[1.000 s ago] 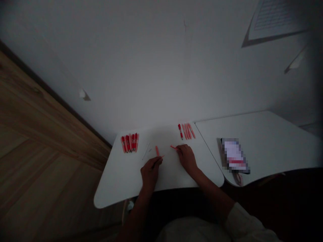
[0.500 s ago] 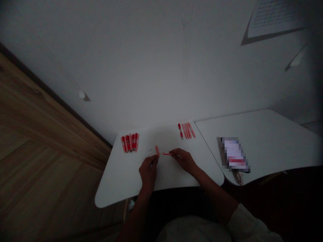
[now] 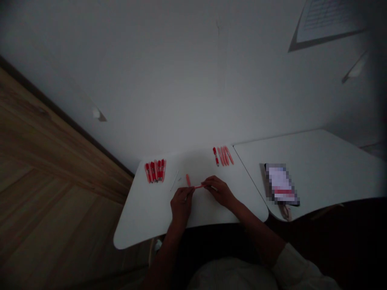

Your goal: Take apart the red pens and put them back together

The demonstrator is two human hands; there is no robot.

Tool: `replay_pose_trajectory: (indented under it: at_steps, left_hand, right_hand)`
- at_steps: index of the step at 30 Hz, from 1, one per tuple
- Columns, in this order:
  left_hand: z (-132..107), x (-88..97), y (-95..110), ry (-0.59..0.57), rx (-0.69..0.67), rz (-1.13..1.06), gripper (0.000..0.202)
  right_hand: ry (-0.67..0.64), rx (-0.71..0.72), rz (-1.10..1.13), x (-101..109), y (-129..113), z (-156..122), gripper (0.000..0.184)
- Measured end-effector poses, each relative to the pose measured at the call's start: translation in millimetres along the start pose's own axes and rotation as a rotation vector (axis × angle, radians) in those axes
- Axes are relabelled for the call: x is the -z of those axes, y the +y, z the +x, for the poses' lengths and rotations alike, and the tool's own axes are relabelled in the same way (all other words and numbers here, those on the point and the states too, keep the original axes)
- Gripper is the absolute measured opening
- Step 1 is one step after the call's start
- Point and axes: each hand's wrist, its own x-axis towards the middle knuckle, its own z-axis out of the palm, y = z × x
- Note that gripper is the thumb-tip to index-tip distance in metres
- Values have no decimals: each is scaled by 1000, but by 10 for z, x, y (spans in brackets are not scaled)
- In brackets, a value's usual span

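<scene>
Both my hands meet over the middle of a white table [image 3: 145, 217] in dim light. My right hand [image 3: 220, 191] pinches a thin red pen barrel [image 3: 199, 186] that points left. My left hand [image 3: 181, 203] is closed on a thin pen part whose tip touches the barrel's left end; I cannot make out what part it is. A short pink pen piece [image 3: 188, 179] lies just behind the hands. A thin white refill [image 3: 174, 180] lies to its left.
A row of red pens [image 3: 155, 170] lies at the back left of the table. A smaller row of pink and red pens [image 3: 223, 155] lies at the back right. A second white table [image 3: 317, 161] on the right bears a blurred card or phone [image 3: 281, 185]. Wooden floor on the left.
My right hand has carried the red barrel left from the table's middle toward my left hand. The two hands now meet, with the parts touching end to end.
</scene>
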Motion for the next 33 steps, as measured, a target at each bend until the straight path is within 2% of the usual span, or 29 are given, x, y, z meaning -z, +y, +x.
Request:
replay_pose_trajectory:
  at_steps: [13, 24, 33]
  left_hand:
    - [-3, 5, -3, -55, 27, -24, 19]
    - [-3, -5, -17, -100, 31, -31, 21]
    - [-7, -13, -22, -114, 86, -38, 20]
  right_hand:
    - [28, -71, 23, -9, 4, -24, 25]
    - [6, -45, -13, -16, 32, -42, 19]
    - [-10, -18, -41, -16, 26, -28, 16]
